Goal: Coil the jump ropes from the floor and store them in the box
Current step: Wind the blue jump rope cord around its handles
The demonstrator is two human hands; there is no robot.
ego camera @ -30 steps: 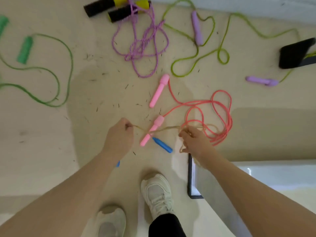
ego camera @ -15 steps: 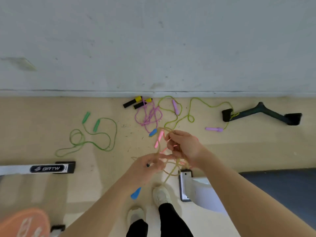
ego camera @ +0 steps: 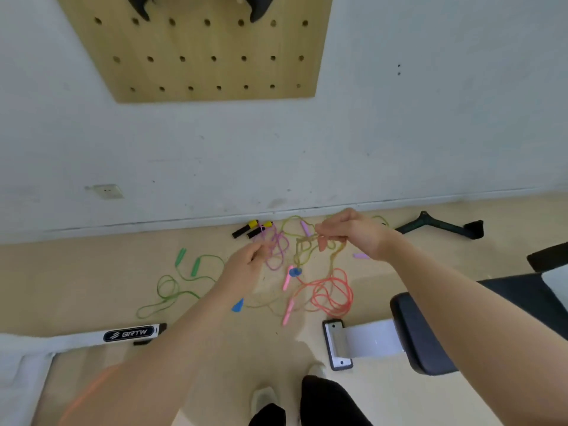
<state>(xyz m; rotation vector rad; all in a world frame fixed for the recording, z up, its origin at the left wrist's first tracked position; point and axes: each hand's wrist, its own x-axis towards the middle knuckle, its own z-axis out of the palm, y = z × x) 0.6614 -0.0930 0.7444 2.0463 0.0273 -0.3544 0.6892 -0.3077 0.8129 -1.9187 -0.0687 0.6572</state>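
While the tan rope point(ego camera: 307, 244) hangs between both hands, it's mid-coil, not near done. Right hand point(ego camera: 353, 233) is raised, fingers curled round a small bundle of loops at about wall-base height in the view. Left hand point(ego camera: 246, 265) sits lower and to the left, fingers curled in; it looks to be pinching the rope's run, though blur makes the contact hard to confirm. Two blue handles: one point(ego camera: 295, 272) dangles below the loops, the other point(ego camera: 238, 305) hangs by the left forearm.

Handling: thin cord, light, fully limp, so it won't hold a loop shape unless pinned. The handles are the only stiff, weighty parts and will swing. Best hold, I'd say: keep the loops clamped in the right hand, feed with the left close to the bundle, and gather the handles last so they don't snag.

Snag risk is real. On the floor point(ego camera: 92, 272) straight below lie the pink rope point(ego camera: 332, 292), purple rope point(ego camera: 276, 244), yellow-green rope point(ego camera: 292, 229) and, off to the left, the green rope point(ego camera: 172, 290) (all loose, uncoiled). The tan slack trails down near the pink one; I can't tell if they cross.

The box isn't in view. A bench point(ego camera: 415, 342) is at right, a pegboard point(ego camera: 199, 50) up on the wall.
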